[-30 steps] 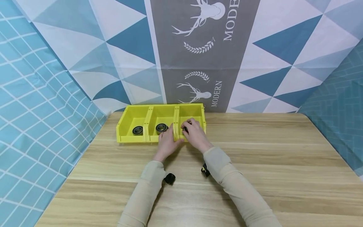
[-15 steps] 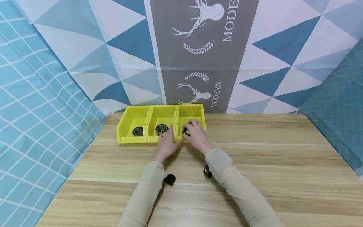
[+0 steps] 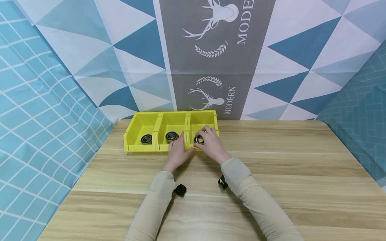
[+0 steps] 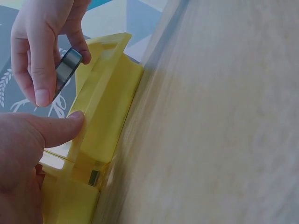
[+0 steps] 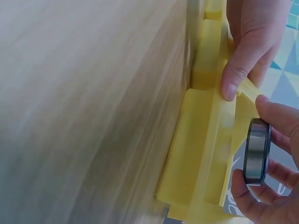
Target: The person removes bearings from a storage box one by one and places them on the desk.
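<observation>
Seemingly busy now with handling one bearing at the right compartment of the yellow bin. Find this bearing in the right hand, pinched by its outer edge between thumb and fingers, somewhat tilted, with its ring face visible from the head view. Looks raised near the height of the front rim, at the compartment's mouth; from these views, difficult to tell the exact gap to the floor below. See the left hand holding the divider between the middle and right compartments, with the thumb on the front edge. For doing this step well, press with that left hand only enough to stop the bin from sliding on the counter. Grip the bearing evenly from opposite sides, without squeezing the faces, because of smooth metal probably prone to slipping. Before any move across the front rim, better to level the bearing and give good clearance, so as not to knock the wall or the left thumb. Move slowly, with wrist loose, and let go only after full support from below. Leave alone the second bearing in the left compartment and the third bearing in the middle one, beside the left fingers.
</observation>
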Motion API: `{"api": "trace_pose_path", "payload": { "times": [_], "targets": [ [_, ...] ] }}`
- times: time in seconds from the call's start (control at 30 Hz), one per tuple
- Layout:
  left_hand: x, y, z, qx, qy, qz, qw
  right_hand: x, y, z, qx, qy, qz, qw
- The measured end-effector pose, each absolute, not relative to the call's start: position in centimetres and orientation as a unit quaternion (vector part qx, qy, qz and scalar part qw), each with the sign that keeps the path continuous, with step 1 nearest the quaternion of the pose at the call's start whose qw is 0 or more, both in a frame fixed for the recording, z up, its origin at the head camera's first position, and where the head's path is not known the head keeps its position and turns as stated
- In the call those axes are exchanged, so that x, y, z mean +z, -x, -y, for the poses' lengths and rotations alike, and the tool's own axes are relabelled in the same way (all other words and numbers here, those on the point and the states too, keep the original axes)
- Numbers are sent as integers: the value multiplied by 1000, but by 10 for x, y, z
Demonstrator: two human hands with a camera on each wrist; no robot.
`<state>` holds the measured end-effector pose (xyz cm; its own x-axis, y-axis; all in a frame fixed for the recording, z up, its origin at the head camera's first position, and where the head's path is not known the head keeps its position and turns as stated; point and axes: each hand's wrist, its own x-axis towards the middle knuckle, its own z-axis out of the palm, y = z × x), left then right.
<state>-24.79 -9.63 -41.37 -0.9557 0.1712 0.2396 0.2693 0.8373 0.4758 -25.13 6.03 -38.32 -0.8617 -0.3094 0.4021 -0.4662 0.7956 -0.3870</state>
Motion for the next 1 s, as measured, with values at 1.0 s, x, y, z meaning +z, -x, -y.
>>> {"api": "trace_pose_path", "payload": {
  "times": [1.0],
  "targets": [
    [-416, 249, 95, -261, 109, 955, 85, -385, 238, -78, 243, -220, 931, 158]
  ]
}}
